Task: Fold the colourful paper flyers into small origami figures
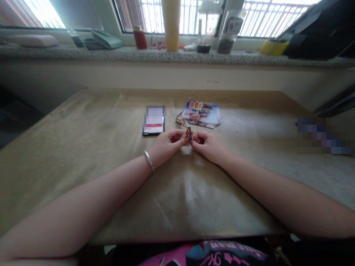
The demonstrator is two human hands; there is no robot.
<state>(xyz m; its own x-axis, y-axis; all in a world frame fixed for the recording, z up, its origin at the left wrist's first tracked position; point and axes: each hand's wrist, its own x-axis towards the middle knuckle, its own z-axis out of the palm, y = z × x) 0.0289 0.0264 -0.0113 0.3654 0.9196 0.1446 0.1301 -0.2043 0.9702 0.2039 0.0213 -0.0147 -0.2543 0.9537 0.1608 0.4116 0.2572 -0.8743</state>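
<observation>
Between the fingertips of both hands is a small folded piece of colourful printed paper point(189, 133), red, orange and blue. My left hand point(172, 142), with a silver bangle at the wrist, pinches it from the left. My right hand point(206, 145) pinches its right side. Just beyond the fingers lies a folded strip of printed paper point(181, 121); whether it joins the held piece I cannot tell. Behind it sits a small stack of glossy printed leaflets point(205, 112). A phone point(154, 120) with a lit, partly blurred screen lies flat, left of the leaflets.
A tan-covered table point(83, 147) stretches under both arms. Behind it, a speckled stone windowsill point(124, 54) carries a red jar point(140, 37), a tall yellow cylinder point(171, 26), a clear container point(229, 33) and a yellow object point(274, 47). A pixelated bluish item point(324, 136) lies at the right.
</observation>
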